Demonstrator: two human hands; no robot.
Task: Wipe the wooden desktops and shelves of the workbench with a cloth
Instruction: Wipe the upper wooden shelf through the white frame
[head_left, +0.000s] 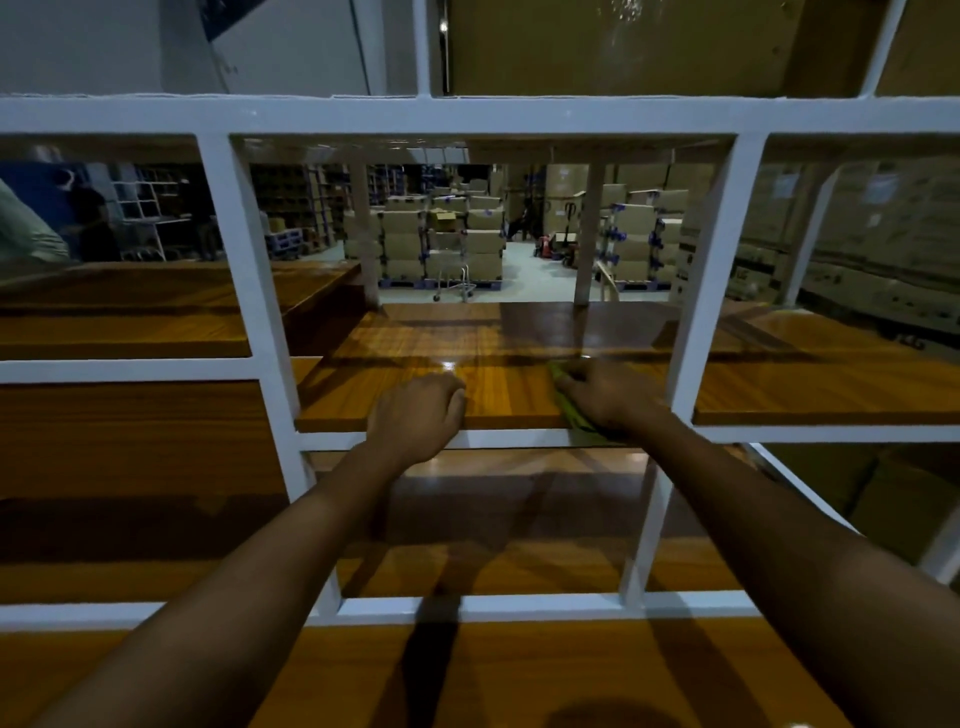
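No lettering can be read — the stacked cartons (857, 291) at right carry dark print and pale labels, all blurred.

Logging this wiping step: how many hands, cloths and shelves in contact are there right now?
Hands: 2 (left hand, right hand)
Cloths: 1 (green cloth)
Shelves touched: 1 (wooden shelf)
Total: 4

Bench – white-painted frame (467, 117) carrying glossy wooden shelves. On the middle shelf (498, 384), at its front edge, lies a green cloth (569, 410), gripped under the right hand (608, 395); the left hand (415, 415) rests there, fingers curled.
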